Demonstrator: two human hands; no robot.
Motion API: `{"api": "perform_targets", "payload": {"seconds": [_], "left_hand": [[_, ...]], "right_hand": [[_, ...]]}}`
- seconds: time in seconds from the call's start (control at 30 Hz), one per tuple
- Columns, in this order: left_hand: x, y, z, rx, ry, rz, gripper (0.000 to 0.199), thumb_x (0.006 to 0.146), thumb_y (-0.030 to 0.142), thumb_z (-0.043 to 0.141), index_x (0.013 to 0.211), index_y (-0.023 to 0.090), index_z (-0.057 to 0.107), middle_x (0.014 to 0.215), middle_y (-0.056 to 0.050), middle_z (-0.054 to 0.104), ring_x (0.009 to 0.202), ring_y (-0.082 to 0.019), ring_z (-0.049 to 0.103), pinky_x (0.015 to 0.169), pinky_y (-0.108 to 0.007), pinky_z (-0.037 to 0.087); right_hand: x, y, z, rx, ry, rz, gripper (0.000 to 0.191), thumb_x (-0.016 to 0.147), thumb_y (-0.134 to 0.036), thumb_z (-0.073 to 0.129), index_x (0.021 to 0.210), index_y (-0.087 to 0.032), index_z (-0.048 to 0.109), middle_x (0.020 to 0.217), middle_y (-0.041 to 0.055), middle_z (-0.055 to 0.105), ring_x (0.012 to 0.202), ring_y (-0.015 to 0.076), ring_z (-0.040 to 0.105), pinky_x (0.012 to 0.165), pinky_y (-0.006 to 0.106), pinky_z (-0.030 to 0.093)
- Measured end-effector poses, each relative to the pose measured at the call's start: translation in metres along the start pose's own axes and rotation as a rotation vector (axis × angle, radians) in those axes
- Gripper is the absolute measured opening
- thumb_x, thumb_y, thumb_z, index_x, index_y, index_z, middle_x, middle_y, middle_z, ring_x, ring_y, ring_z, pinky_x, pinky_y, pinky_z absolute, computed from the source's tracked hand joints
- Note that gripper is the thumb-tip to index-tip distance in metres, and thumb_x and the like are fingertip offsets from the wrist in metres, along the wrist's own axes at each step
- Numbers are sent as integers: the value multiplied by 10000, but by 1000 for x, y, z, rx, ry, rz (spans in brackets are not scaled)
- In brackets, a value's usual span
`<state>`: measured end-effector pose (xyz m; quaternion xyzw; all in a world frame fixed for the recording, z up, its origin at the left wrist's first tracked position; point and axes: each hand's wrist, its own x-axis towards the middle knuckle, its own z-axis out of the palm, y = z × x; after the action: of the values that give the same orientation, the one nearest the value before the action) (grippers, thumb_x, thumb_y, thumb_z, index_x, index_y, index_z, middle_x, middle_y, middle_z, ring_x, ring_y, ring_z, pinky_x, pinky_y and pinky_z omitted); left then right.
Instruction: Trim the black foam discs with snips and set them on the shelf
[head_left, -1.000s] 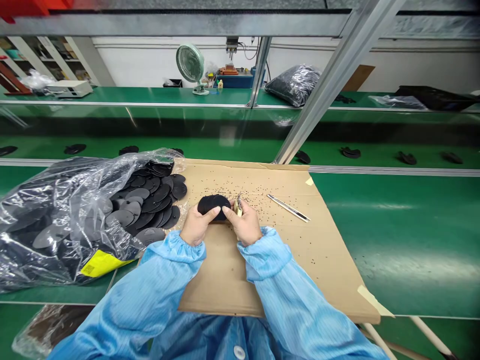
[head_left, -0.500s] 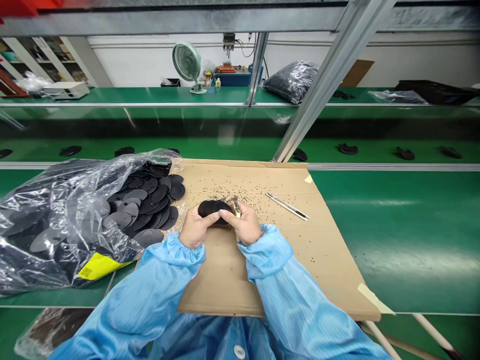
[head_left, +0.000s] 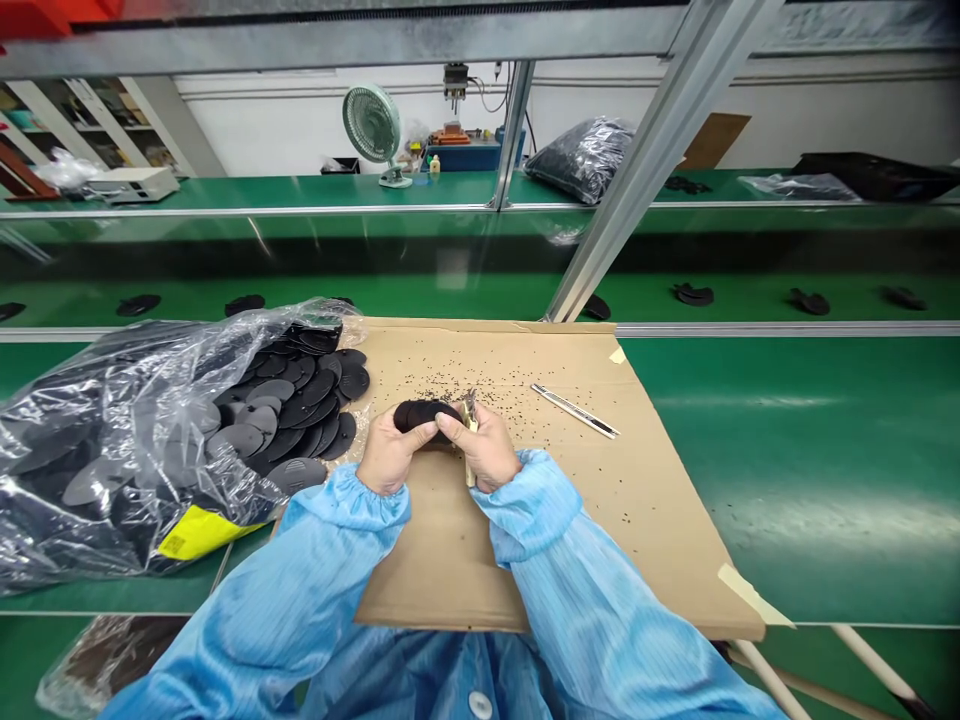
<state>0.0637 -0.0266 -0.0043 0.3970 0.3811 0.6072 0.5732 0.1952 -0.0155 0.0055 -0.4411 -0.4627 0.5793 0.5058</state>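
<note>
Several overlapping black discs (head_left: 429,417) are fanned out in my left hand (head_left: 390,453), its thumb pressed on their near edge. My right hand (head_left: 489,447) is closed round a tool with pale handles and a metal head (head_left: 470,410), and its thumb touches the rightmost disc. Both hands are above a cardboard sheet (head_left: 450,560), where small black bits (head_left: 499,385) lie scattered beyond them. A slim cutter knife (head_left: 575,411) rests on the cardboard to the right. Left of it, more black discs (head_left: 300,400) spill from a clear plastic bag (head_left: 150,400).
A slanted metal post (head_left: 637,150) rises behind the cardboard. Beyond it, a green conveyor (head_left: 450,295) carries spaced black parts (head_left: 693,294). On the back shelf are a green fan (head_left: 373,125) and a filled plastic bag (head_left: 583,158). Yellow tape (head_left: 754,597) marks the cardboard's right corner.
The tool in my right hand has tilted, and more of its pale handle shows below the fingers. My hands have shifted very slightly left, still holding the discs and the tool.
</note>
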Motion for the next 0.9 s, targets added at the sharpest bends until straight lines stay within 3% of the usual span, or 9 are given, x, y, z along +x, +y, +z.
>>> {"api": "perform_targets", "payload": {"seconds": [0.17, 0.3, 0.4, 0.47, 0.6, 0.9], "left_hand": [[-3, -1, 5, -23, -8, -19, 265, 629, 236, 789, 862, 148, 699, 916, -68, 709, 882, -208, 645, 879, -379, 488], [0, 2, 5, -121, 0, -84, 337, 618, 232, 799, 921, 148, 677, 956, -70, 698, 912, -200, 636, 864, -350, 495], [4, 6, -1, -251, 29, -282, 323, 655, 234, 775, 942, 169, 643, 903, -41, 677, 784, -146, 631, 664, -251, 519], [7, 10, -5, -317, 40, -405, 265, 694, 220, 742, 927, 171, 628, 798, -16, 643, 633, -95, 587, 512, -182, 464], [10, 13, -9, -381, 33, -541, 175, 711, 153, 711, 849, 164, 604, 649, 22, 551, 472, -44, 479, 405, -140, 382], [3, 9, -6, -373, -57, -508, 290, 669, 310, 777, 826, 161, 583, 688, 11, 557, 501, -46, 475, 399, -140, 372]], "right_hand": [[2, 6, -1, -32, 40, -25, 387, 603, -501, 754, 720, -176, 579, 641, -11, 575, 612, 139, 520, 620, 295, 452], [0, 6, -2, -188, 76, -96, 363, 693, -507, 694, 786, -163, 627, 688, 18, 614, 637, 156, 549, 626, 305, 466], [-6, -1, 0, -305, -12, -239, 325, 794, -453, 610, 946, -169, 651, 787, 40, 650, 718, 172, 586, 682, 316, 485], [-10, -6, 1, -346, -93, -343, 294, 836, -381, 564, 1046, -189, 637, 893, 56, 668, 798, 181, 610, 736, 327, 496], [-13, -9, 1, -462, -91, -520, 197, 850, -265, 533, 1000, -206, 648, 936, 66, 677, 846, 184, 625, 778, 341, 503], [-12, -6, -2, -665, -59, -763, 196, 872, -207, 484, 984, -225, 643, 910, 66, 690, 864, 195, 620, 800, 366, 501]]}}
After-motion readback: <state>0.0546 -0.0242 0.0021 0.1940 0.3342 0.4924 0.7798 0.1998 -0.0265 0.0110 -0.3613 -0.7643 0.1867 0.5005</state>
